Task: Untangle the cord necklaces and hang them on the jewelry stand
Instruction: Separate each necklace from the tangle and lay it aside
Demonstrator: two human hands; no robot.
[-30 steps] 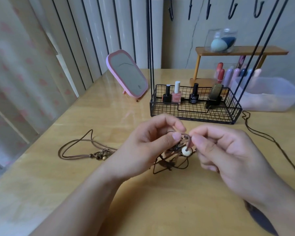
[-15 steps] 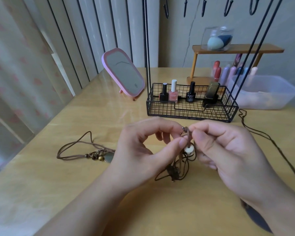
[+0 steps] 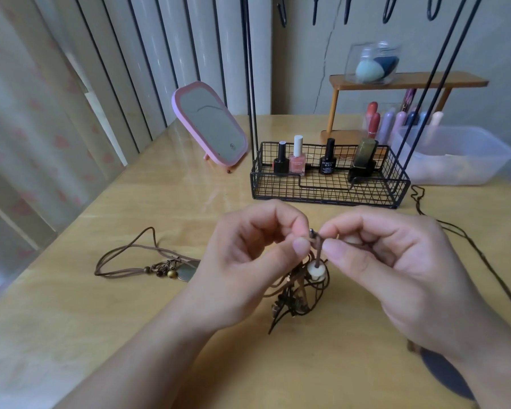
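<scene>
Head view looks down on a wooden table (image 3: 106,335), the largest thing in sight, with the jewelry stand (image 3: 328,184) as the landmark: a black wire basket at the table's far middle with thin uprights rising to hooks at the top edge. Left of the stand leans a pink-framed mirror (image 3: 211,126). Right of the stand sits a clear plastic tub (image 3: 455,156), and behind the stand a small wooden shelf (image 3: 407,81) carries a clear case of makeup sponges (image 3: 372,64). Inside the stand's basket stand four nail polish bottles (image 3: 297,156).

In front of the stand, above the table, the left hand (image 3: 248,261) and right hand (image 3: 396,267) meet, each with thumb and forefinger curled and pinching the same brown cord of the tangled necklaces (image 3: 298,293). The knot of cords hangs below the fingertips, with a pale round bead (image 3: 316,273) threaded on the pinched strand. Further left of the hands, in front of the stand's left side, a second cord necklace (image 3: 142,261) lies flat on the table with small beads and a disc pendant. A dark cord (image 3: 466,240) trails across the table from the stand's right corner.
</scene>
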